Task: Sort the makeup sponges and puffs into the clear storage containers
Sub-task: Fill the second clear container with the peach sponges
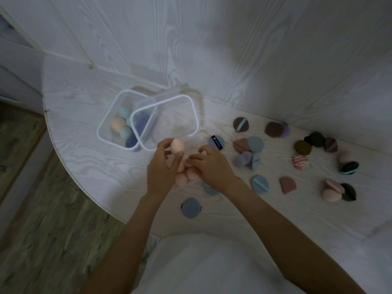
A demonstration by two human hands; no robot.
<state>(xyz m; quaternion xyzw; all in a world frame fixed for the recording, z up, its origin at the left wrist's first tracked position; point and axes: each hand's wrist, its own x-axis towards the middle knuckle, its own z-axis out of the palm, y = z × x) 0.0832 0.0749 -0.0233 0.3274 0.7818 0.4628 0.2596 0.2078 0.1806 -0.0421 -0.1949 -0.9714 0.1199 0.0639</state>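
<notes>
My left hand (pixel 163 166) pinches a peach egg-shaped sponge (pixel 177 146) between thumb and fingers, just in front of two clear containers. My right hand (pixel 209 164) curls over a cluster of peach sponges (pixel 186 174) lying on the table and touches them; whether it grips one I cannot tell. The left container (pixel 106 122) holds several teal, orange and blue sponges. The right container (pixel 191 107) overlaps it and looks mostly bare inside. Many flat puffs lie scattered to the right, such as a blue puff (pixel 260 183) and a brown puff (pixel 241 124).
A grey-blue round puff (pixel 191 208) lies near the table's front edge. The white wood-grain table (pixel 84 158) curves away on the left above a wooden floor (pixel 42 240). White panelled walls stand close behind and to the right. Dark green puffs (pixel 316 139) lie far right.
</notes>
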